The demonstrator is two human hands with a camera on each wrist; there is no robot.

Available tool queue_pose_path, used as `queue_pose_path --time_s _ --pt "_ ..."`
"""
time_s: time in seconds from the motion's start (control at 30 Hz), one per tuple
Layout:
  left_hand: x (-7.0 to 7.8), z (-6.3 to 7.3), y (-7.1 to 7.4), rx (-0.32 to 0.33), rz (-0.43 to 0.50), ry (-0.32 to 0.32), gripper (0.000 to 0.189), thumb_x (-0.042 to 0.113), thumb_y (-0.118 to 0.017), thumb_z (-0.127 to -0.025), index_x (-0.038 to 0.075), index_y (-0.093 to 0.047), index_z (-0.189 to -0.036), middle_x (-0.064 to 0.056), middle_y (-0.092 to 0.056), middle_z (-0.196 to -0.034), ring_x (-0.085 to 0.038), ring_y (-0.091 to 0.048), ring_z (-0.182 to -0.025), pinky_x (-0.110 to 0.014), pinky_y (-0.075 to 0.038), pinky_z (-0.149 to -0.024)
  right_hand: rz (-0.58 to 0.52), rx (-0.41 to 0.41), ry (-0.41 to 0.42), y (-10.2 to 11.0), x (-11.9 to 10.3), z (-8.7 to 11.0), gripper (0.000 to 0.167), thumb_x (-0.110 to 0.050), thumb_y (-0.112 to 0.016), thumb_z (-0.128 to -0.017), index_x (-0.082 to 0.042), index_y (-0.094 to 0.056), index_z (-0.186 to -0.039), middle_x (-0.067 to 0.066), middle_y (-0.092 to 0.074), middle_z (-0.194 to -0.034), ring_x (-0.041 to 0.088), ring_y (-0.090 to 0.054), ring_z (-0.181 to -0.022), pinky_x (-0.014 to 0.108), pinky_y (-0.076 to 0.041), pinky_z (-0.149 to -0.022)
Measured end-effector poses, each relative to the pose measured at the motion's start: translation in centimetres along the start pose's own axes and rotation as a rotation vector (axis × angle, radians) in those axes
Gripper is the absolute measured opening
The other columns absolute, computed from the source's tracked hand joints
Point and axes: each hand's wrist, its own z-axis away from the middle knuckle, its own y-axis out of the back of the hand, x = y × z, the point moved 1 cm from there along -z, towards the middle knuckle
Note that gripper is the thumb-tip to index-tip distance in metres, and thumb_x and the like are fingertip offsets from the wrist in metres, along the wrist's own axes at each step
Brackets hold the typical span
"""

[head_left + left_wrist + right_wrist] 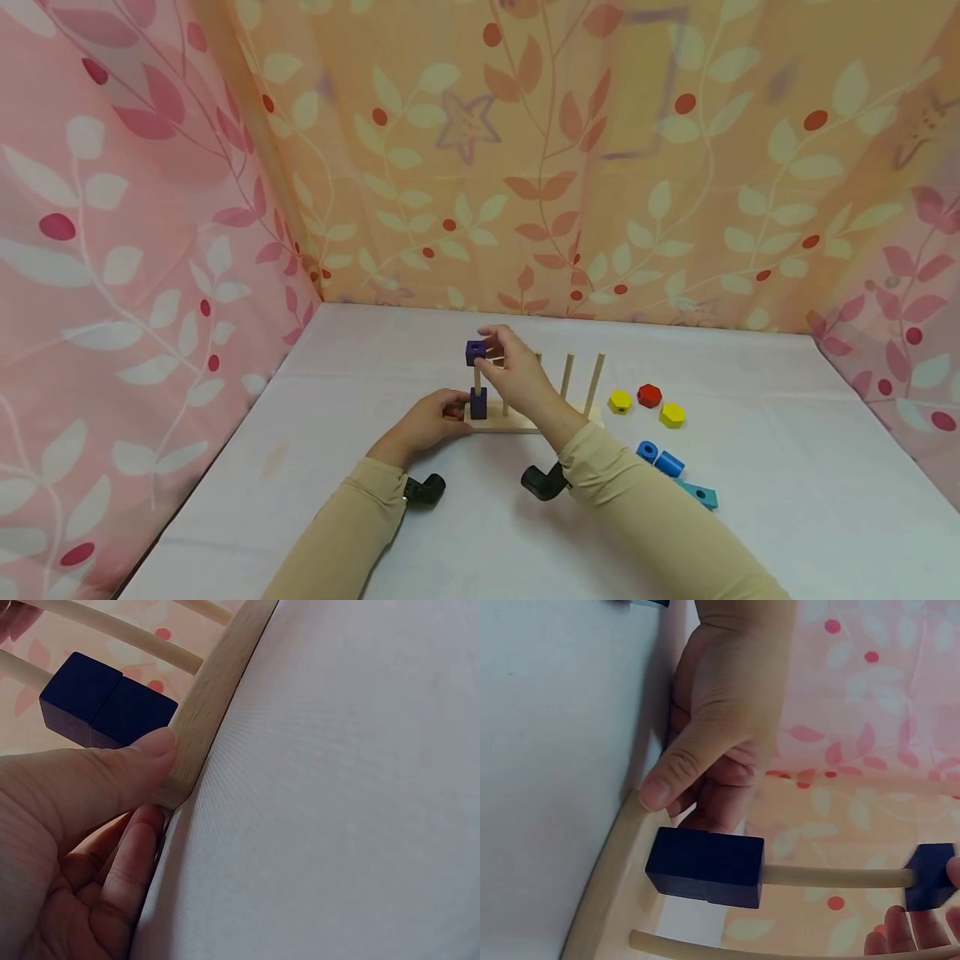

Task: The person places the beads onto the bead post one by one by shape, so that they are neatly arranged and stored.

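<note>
A wooden peg stand with several upright pegs is on the table. Its left end is gripped by my left hand, thumb on the edge of the base and fingers curled at the end. Two dark blue-purple cubes are stacked at the bottom of the leftmost peg. My right hand pinches a third dark cube between thumb and fingers at the top of that same peg. The cube's hole shows from above.
Right of the stand lie two yellow hexagonal blocks and a red block. Nearer me are two blue cylinders and a teal block, partly behind my right sleeve. Patterned curtains border the white table.
</note>
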Motion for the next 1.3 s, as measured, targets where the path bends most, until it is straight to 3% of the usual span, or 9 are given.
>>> queue_pose_path --time_s 0.23,0.53,0.67,0.9,1.07,1.3 --pt "-0.2 -0.1 -0.1 0.01 0.003 -0.002 0.049 0.024 -0.075 -0.075 0.013 -0.058 -0.12 0.0 -0.058 -0.099 -0.013 -0.054 -0.088 -0.034 -0.044 -0.079 -0.084 0.033 -0.038 -0.4 1.0 0.4 0.069 -0.005 -0.064 -0.084 -0.013 -0.024 -0.14 0.007 -0.056 -0.103 0.021 -0.058 -0.095 0.036 -0.046 -0.084" --pt "0.0 0.0 0.0 0.014 0.009 -0.006 0.049 0.023 -0.076 -0.075 0.012 -0.058 -0.119 0.001 -0.058 -0.096 -0.013 -0.054 -0.086 -0.032 -0.044 -0.077 -0.097 0.053 -0.086 -1.1 2.7 1.0 0.078 -0.002 -0.069 -0.08 -0.011 -0.022 -0.141 0.009 -0.061 -0.098 0.023 -0.059 -0.091 0.038 -0.046 -0.083" --pt "0.2 0.1 0.0 0.02 0.022 -0.01 0.048 0.021 -0.076 -0.074 0.011 -0.059 -0.118 0.0 -0.059 -0.094 -0.013 -0.054 -0.085 -0.032 -0.044 -0.077 -0.079 0.053 -0.108 -1.4 3.5 1.2 0.071 -0.003 -0.069 -0.079 -0.009 -0.029 -0.137 0.007 -0.061 -0.099 0.022 -0.06 -0.093 0.037 -0.046 -0.084" --pt "0.2 0.0 0.0 0.026 0.01 -0.054 0.046 0.019 -0.076 -0.074 0.01 -0.06 -0.117 0.0 -0.059 -0.096 -0.012 -0.055 -0.086 -0.031 -0.044 -0.076 -0.067 0.06 -0.1 -2.0 4.6 1.3 0.044 -0.002 -0.068 -0.079 -0.006 -0.047 -0.117 0.009 -0.063 -0.098 0.024 -0.062 -0.093 0.037 -0.048 -0.081" --pt "0.2 0.1 0.1 0.03 0.016 -0.059 0.046 0.018 -0.076 -0.074 0.01 -0.06 -0.116 0.0 -0.059 -0.096 -0.012 -0.055 -0.085 -0.031 -0.044 -0.077 -0.077 0.067 -0.141 -2.2 4.9 1.5 0.031 -0.005 -0.069 -0.08 -0.005 -0.052 -0.107 0.01 -0.062 -0.101 0.025 -0.061 -0.096 0.037 -0.047 -0.083" --pt "0.3 0.1 0.0 0.03 0.026 -0.046 0.046 0.016 -0.076 -0.074 0.009 -0.06 -0.116 -0.001 -0.059 -0.094 -0.012 -0.055 -0.085 -0.031 -0.044 -0.077 -0.022 0.047 -0.173 -2.1 5.4 1.9 0.026 -0.012 -0.067 -0.083 -0.007 -0.054 -0.106 0.009 -0.062 -0.105 0.026 -0.059 -0.103 0.04 -0.044 -0.088"
